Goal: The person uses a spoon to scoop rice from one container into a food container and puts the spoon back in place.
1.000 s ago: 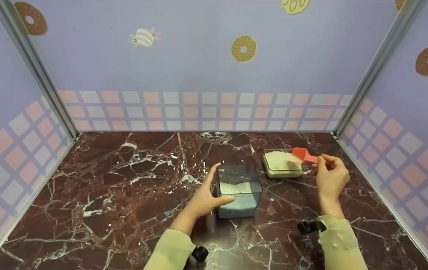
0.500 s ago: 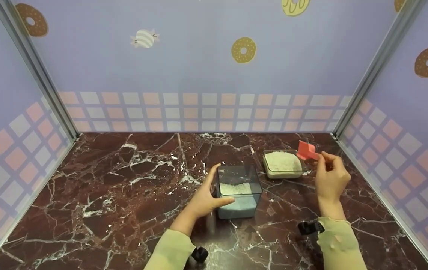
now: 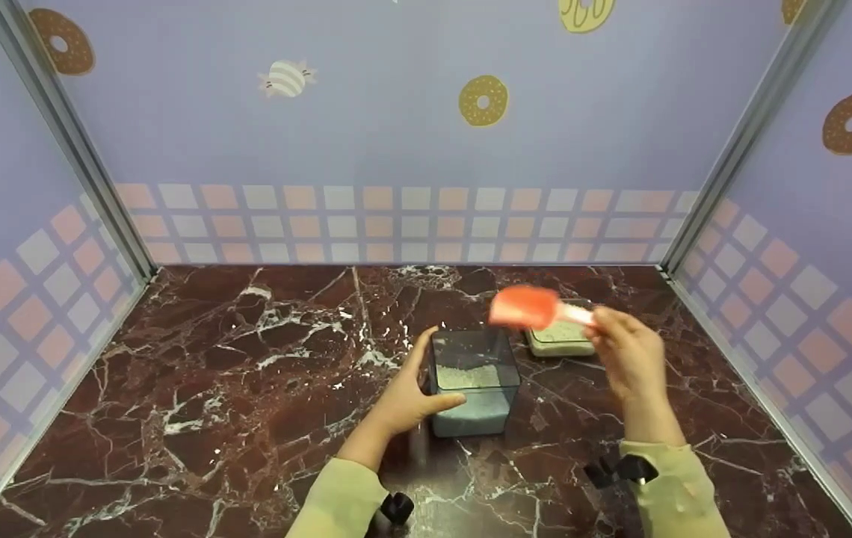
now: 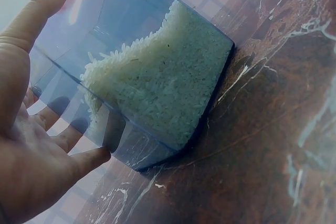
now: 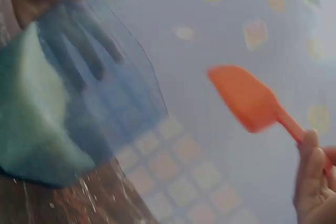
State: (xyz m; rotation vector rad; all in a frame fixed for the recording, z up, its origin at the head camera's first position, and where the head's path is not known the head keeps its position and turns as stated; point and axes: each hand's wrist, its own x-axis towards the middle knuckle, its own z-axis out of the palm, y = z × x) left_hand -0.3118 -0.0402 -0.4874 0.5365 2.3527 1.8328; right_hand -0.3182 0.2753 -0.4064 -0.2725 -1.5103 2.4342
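A clear bluish square container (image 3: 471, 411), partly filled with white rice (image 4: 157, 77), stands on the marbled tabletop. My left hand (image 3: 405, 396) grips it from the left, thumb on the near side and fingers behind the far left wall. In my right hand (image 3: 631, 359) I pinch the handle of a red scoop (image 3: 523, 306). The scoop is held in the air beyond the container's far right rim, slightly blurred by motion; its contents are hidden. A small glass dish (image 3: 560, 349) heaped with rice sits behind the scoop and is partly covered by it.
Purple patterned walls (image 3: 396, 134) enclose the dark red marbled tabletop (image 3: 261, 418) at the back and both sides. White specks and streaks lie across the surface; some may be loose grains.
My right hand has lifted the scoop off the rice dish and carried it leftward toward the container. My left hand and the container have stayed in place.
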